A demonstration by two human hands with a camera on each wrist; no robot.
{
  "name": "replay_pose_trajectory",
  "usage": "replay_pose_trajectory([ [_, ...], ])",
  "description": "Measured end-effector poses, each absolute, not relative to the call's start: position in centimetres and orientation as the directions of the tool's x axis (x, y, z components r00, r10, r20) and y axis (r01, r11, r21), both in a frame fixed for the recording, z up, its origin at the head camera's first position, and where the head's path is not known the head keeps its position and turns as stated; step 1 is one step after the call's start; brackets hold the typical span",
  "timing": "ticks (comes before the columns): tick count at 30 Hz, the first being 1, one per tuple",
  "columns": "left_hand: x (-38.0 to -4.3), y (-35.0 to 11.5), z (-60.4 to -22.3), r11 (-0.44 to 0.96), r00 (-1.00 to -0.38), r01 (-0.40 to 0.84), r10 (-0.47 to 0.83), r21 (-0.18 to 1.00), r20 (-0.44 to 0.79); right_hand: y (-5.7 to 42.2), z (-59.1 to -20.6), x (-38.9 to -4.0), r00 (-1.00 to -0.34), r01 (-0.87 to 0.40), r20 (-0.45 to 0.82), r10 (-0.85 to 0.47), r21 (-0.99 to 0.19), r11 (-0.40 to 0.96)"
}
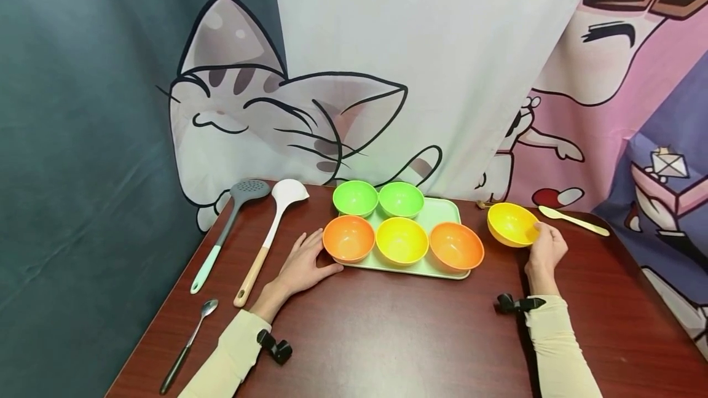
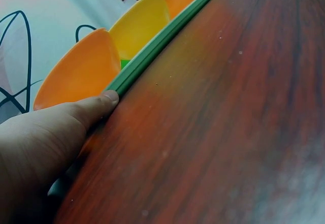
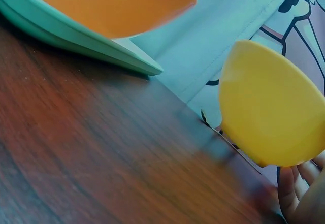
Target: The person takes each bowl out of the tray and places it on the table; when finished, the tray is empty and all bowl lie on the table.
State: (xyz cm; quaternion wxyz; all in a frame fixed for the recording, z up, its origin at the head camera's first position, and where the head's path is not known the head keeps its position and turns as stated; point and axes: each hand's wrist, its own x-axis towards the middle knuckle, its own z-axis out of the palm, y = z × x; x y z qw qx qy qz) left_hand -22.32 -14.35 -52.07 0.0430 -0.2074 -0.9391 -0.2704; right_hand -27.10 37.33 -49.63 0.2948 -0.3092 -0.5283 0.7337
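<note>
Yellow round bowl of smooth plastic [image 1: 512,225], pinched at its right side by the right hand [image 1: 546,252], to the right of the pale green rectangular tray [image 1: 444,210] and apart from it. At the tray's left corner, left hand [image 1: 303,265] with its thumb against the edge, wide from the fingers. On the tray, two orange round bowls [image 1: 456,247], two bright green round bowls [image 1: 356,199], one more yellow bowl [image 1: 402,241].

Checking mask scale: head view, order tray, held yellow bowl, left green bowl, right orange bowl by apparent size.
1. Tray
2. Right orange bowl, held yellow bowl: too close to rank
3. Left green bowl
</note>
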Motion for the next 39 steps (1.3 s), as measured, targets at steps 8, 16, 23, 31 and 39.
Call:
replay_pose_trajectory([
  [8,-22.6,-14.3,-52.0,0.763,-0.907,0.419,0.371,0.492,0.197,38.3,-49.9,-26.5,-0.591,-0.151,-0.119,0.798,-0.955,-0.254],
  [16,-22.6,-14.4,-52.0,0.757,-0.901,0.433,0.375,0.49,0.217,40.6,-49.9,-25.1,-0.529,-0.207,-0.118,0.84,-0.942,-0.263],
  [23,-22.4,-14.4,-52.0,0.764,-0.906,0.421,0.37,0.488,0.203,42.5,-49.9,-24.1,-0.505,-0.237,-0.159,0.848,-0.919,-0.314],
  [31,-22.5,-14.4,-52.2,0.771,-0.912,0.409,0.361,0.488,0.194,44.4,-49.5,-22.9,-0.474,-0.273,-0.181,0.861,-0.9,-0.34],
  [39,-22.4,-14.3,-52.1,0.77,-0.912,0.41,0.362,0.489,0.194,46.5,-49.1,-21.5,-0.409,-0.299,-0.26,0.874,-0.867,-0.398],
])
